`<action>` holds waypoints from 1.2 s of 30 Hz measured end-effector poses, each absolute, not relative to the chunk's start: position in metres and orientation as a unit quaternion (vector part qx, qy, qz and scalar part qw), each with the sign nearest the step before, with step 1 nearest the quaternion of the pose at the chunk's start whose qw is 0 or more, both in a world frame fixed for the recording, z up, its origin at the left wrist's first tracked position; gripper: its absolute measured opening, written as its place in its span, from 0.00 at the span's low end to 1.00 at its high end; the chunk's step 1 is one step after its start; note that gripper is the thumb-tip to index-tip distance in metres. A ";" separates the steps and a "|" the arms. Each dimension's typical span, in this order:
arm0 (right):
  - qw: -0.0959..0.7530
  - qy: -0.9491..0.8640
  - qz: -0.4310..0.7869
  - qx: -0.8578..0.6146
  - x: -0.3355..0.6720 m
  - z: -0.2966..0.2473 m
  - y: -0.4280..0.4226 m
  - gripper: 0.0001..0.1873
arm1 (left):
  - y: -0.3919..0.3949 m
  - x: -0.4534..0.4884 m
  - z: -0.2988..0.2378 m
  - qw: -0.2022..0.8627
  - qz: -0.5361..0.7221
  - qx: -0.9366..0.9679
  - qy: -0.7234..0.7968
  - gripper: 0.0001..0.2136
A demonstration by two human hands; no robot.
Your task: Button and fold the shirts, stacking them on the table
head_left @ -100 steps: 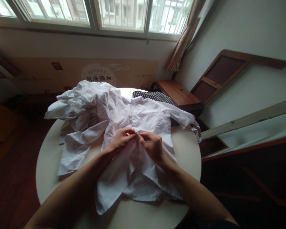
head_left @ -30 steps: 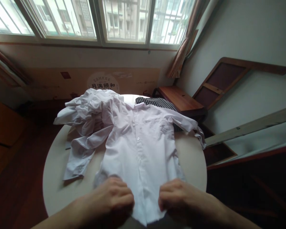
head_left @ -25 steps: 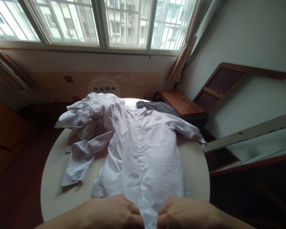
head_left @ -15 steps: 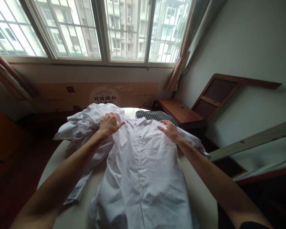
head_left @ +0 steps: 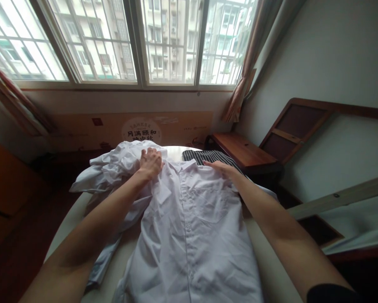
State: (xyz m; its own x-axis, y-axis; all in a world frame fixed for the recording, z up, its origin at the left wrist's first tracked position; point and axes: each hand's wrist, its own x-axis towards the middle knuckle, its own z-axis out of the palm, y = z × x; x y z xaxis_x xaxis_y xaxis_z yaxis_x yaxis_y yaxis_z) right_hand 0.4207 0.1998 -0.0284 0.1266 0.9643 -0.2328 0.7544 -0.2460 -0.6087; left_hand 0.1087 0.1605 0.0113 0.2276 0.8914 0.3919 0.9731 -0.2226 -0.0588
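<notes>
A white button-front shirt (head_left: 189, 227) lies spread out with its collar at the far end and a chest pocket on its right half. At the shirt's left shoulder area, my left hand (head_left: 151, 163) has its fingers curled and closed on the cloth. My right hand (head_left: 222, 168) is closed on the other shoulder, one digit pointing left along the top edge; its remaining fingers are partly hidden. Beside my left hand sits a crumpled heap of white clothing (head_left: 113, 164). A black-and-white striped cloth (head_left: 212, 156) lies just beyond my right hand.
The garments rest on a pale round table (head_left: 65, 229). A wooden bench (head_left: 239, 149) and a leaning wooden panel (head_left: 289, 126) stand at the right. Behind the table are a printed cardboard panel (head_left: 176, 124) and a barred window (head_left: 170, 42).
My right hand has shifted left toward the collar and closed on the shoulder cloth. My left hand's thumb has folded in, and the shirt's upper part is pulled slightly. The view has tilted a little.
</notes>
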 end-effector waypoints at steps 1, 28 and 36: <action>0.162 -0.581 0.313 -0.734 0.417 -0.025 0.202 0.35 | 0.166 0.110 0.013 0.129 -0.121 -0.763 -0.622 0.16; 0.184 -0.712 -0.022 -0.678 0.376 -0.061 0.191 0.28 | 0.172 0.095 0.028 0.087 -0.200 -0.767 -0.604 0.21; 0.297 -0.827 0.269 -0.396 0.297 -0.073 0.070 0.26 | 0.071 0.027 0.015 0.009 -0.028 -0.729 -0.684 0.28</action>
